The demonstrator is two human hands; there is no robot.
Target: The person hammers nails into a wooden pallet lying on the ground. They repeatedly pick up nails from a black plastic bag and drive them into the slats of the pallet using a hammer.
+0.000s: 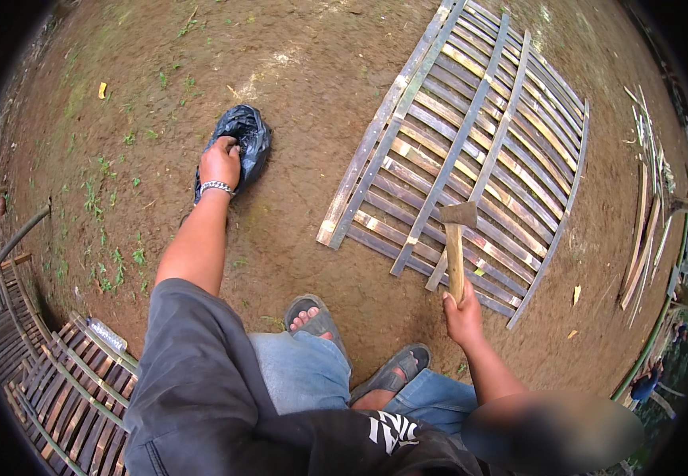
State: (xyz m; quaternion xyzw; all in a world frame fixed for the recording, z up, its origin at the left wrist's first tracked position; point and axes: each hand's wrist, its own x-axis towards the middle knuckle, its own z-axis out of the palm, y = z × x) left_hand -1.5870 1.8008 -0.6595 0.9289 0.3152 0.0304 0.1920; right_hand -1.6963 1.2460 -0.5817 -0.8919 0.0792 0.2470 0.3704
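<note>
A crumpled black plastic bag (253, 136) lies on the bare soil ahead of me, to the left. My left hand (221, 162), with a chain bracelet at the wrist, is at the bag's mouth. Its fingers are curled together; what they hold, if anything, is hidden. My right hand (463, 314) is wrapped round the wooden handle of a hammer (456, 258). The hammer's head is up, over the near end of a slatted bamboo panel (471, 151). That panel lies flat on the ground, with long strips crossing its many slats.
More slatted bamboo panels (90, 381) lie at the lower left, with a clear plastic bottle (107, 335) by them. Long thin bamboo strips (644, 214) are on the ground at the far right. My sandalled feet (316, 324) stand between bag and panel.
</note>
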